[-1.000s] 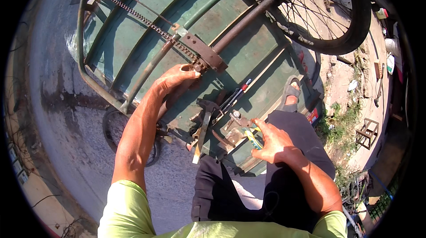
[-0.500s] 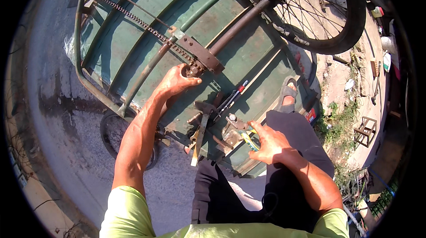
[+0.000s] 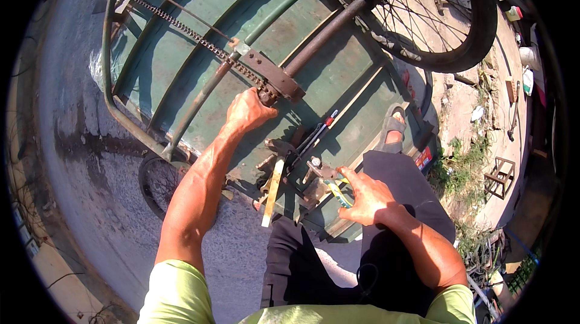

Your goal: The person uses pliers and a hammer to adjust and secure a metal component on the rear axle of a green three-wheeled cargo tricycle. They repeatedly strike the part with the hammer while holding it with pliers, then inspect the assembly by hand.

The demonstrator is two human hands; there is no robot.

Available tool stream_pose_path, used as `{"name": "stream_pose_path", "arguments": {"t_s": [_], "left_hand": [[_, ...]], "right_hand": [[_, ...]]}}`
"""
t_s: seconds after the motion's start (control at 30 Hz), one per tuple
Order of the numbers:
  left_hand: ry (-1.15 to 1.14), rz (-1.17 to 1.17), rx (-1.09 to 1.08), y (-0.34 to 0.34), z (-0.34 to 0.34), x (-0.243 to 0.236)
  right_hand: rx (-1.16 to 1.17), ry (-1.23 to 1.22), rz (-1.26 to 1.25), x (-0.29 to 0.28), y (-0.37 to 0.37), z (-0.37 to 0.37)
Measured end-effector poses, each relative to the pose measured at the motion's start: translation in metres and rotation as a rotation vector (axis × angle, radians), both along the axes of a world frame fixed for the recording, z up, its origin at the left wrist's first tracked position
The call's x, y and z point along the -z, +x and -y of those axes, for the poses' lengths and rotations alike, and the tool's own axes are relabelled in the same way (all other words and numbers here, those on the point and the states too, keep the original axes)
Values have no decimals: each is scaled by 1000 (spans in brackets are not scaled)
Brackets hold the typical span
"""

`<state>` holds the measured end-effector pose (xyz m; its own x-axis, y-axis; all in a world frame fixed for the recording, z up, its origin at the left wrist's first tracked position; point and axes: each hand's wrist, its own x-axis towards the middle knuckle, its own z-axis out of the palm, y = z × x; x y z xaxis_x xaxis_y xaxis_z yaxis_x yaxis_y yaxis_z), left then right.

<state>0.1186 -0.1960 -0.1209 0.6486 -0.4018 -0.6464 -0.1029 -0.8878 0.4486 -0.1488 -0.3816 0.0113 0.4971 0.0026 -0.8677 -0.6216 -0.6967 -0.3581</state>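
Head view: pliers (image 3: 327,173) lie in right fingers (image 3: 352,178), rusty hub (image 3: 266,98) against left fingers (image 3: 246,102).

I have green weeds (image 3: 465,164) on my right, growing along pale, cracked ground (image 3: 494,134), with a small dark open-framed stand (image 3: 500,178) further out. A white scrap (image 3: 477,113) lies above the weeds, and a pale container with a red top (image 3: 515,14) shows near the upper right rim. Over on my left there's grey pavement (image 3: 124,221) with a dark stain (image 3: 90,141) — and crumpled clear plastic (image 3: 95,64) higher up.
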Motion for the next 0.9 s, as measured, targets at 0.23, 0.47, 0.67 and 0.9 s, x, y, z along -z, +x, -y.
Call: {"name": "stream_pose_path", "arguments": {"t_s": [0.23, 0.47, 0.67, 0.9], "left_hand": [[-218, -643, -43, 39, -21, 38], [-326, -754, -125, 34, -23, 32], [8, 62, 6, -16, 5, -19], [-252, -461, -119, 18, -10, 13]], "right_hand": [[7, -5, -11, -6, 4, 2], [3, -10, 0, -2, 2, 4], [21, -17, -22, -1, 2, 5], [4, -15, -22, -1, 3, -1]]}}
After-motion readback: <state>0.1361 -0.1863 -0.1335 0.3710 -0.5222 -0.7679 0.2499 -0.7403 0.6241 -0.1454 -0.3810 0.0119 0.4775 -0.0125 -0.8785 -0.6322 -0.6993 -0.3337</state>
